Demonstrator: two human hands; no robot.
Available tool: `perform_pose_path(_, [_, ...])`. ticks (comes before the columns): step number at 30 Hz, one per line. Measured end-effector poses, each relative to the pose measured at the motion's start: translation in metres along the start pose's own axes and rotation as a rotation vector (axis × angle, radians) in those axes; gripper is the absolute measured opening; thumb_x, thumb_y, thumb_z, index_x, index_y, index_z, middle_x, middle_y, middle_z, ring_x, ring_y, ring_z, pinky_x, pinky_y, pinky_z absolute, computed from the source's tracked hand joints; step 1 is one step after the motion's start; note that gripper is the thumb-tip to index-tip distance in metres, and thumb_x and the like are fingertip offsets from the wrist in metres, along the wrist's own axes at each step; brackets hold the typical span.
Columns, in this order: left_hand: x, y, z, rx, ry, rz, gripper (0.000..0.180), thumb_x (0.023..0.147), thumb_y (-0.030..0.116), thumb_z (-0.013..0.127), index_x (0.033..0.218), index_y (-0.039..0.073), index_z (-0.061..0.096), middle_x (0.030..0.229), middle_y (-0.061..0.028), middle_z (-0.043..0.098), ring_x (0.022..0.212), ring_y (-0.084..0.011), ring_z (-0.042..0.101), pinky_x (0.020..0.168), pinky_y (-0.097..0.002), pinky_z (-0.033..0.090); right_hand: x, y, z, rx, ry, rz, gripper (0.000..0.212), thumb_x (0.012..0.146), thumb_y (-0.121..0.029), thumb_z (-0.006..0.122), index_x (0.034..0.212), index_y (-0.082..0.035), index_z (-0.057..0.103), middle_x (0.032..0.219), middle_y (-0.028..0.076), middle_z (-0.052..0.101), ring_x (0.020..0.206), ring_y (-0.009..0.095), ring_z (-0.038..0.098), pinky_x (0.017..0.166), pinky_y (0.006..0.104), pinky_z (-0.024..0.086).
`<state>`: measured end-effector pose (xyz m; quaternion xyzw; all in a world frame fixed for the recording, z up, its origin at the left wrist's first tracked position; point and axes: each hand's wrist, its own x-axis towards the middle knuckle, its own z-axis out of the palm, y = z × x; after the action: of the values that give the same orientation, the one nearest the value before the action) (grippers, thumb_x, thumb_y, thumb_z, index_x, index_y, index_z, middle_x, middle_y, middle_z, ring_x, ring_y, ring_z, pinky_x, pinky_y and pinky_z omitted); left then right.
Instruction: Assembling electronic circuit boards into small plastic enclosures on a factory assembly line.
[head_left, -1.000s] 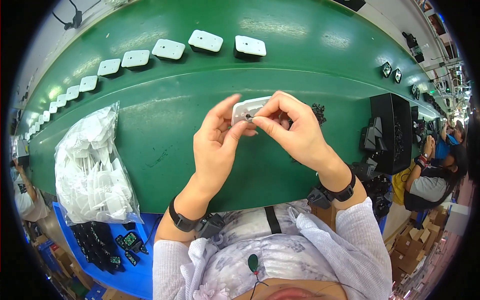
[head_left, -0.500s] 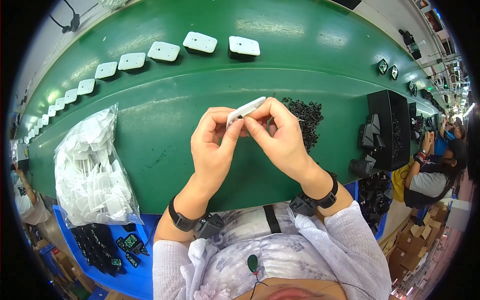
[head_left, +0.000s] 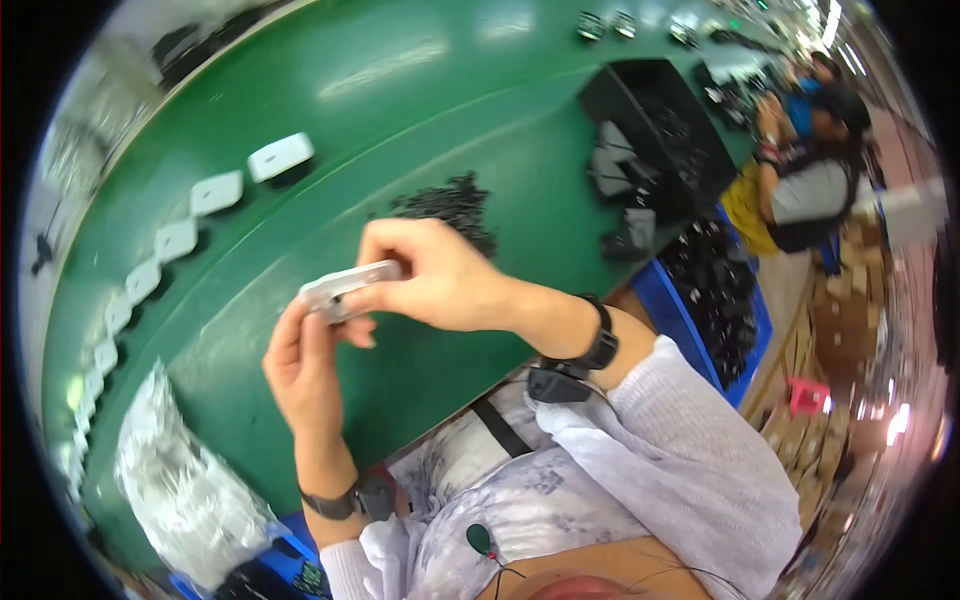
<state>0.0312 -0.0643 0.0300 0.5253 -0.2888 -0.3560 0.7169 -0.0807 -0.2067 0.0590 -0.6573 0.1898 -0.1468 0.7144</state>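
Note:
A thin white plastic cover (head_left: 350, 281) is held edge-on above the green worktable (head_left: 400, 385). My left hand (head_left: 303, 365) is closed on its left end, fingers curled underneath. My right hand (head_left: 440, 278) pinches the other end between thumb and fingers. Part of the cover's underside is hidden by my fingers, and some blur hides fine detail. Just beyond my right hand lies a loose pile of small black parts (head_left: 455, 203), partly covered by the hand.
White-topped black housings (head_left: 281, 158) form a curved row at the left. A clear bag of white parts (head_left: 185, 490) lies near left. At the right stand a black bin (head_left: 655, 125), black housings beside it (head_left: 628, 235), and a blue crate (head_left: 690, 325). Another person (head_left: 815, 190) sits beyond.
The view has swung round, so the table and everything on it appear turned. Both hands now appear farther left and lower, still holding the white cover, and my right forearm reaches across more.

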Motion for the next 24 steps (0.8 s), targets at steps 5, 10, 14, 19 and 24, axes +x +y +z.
perform_pose_path(5, [0.011, -0.015, -0.003, 0.168, 0.023, -0.036, 0.03, 0.098, 0.013, 0.047, 0.122, -0.004, 0.052, 0.086, -0.0081, 0.062, 0.063, -0.012, 0.059, 0.053, -0.0207, 0.046, -0.029, 0.013, -0.015, -0.245, 0.081, -0.054, 0.033, 0.08, -0.026, 0.074, 0.1, -0.007, 0.057, 0.09, 0.003, 0.056, 0.075, 0.013, 0.055, 0.067, 0.0269, 0.045])
perform_pose_path(10, [0.025, -0.024, -0.055, 0.427, 0.134, -0.197, 0.016, 0.098, 0.013, 0.047, 0.105, 0.001, 0.055, 0.073, -0.001, 0.055, 0.054, -0.0048, 0.045, 0.048, -0.0184, 0.036, -0.108, -0.01, -0.087, -1.572, 0.237, -0.305, 0.051, 0.065, -0.026, 0.076, 0.111, -0.013, 0.058, 0.114, 0.007, 0.053, 0.11, 0.026, 0.05, 0.089, 0.0373, 0.039])
perform_pose_path(14, [0.026, -0.02, -0.06, 0.754, 0.132, -0.188, 0.015, 0.098, 0.012, 0.046, 0.101, 0.004, 0.058, 0.071, 0.0018, 0.053, 0.053, -0.0031, 0.041, 0.047, -0.0189, 0.033, -0.145, -0.001, -0.136, -1.823, 0.133, 0.112, 0.054, 0.063, -0.02, 0.076, 0.113, -0.014, 0.057, 0.11, 0.006, 0.054, 0.108, 0.023, 0.05, 0.089, 0.0356, 0.039])
perform_pose_path(19, [0.021, -0.021, -0.058, 0.905, 0.148, -0.157, 0.018, 0.098, 0.013, 0.046, 0.104, 0.004, 0.059, 0.079, -0.0007, 0.055, 0.053, -0.0046, 0.043, 0.05, -0.0203, 0.037, -0.126, -0.005, -0.152, -1.625, 0.167, -0.126, 0.049, 0.068, -0.014, 0.072, 0.115, -0.011, 0.058, 0.092, 0.006, 0.054, 0.092, 0.023, 0.051, 0.08, 0.0331, 0.044])
perform_pose_path(24, [0.001, -0.013, -0.02, 1.455, 0.204, 0.028, 0.039, 0.089, 0.027, 0.06, 0.121, 0.006, 0.052, 0.107, -0.0155, 0.051, 0.095, -0.0331, 0.055, 0.077, -0.0415, 0.046, -0.061, -0.001, -0.151, -1.341, 0.336, -0.349, 0.037, 0.079, -0.013, 0.064, 0.116, -0.009, 0.058, 0.097, 0.008, 0.055, 0.092, 0.028, 0.053, 0.083, 0.036, 0.046])
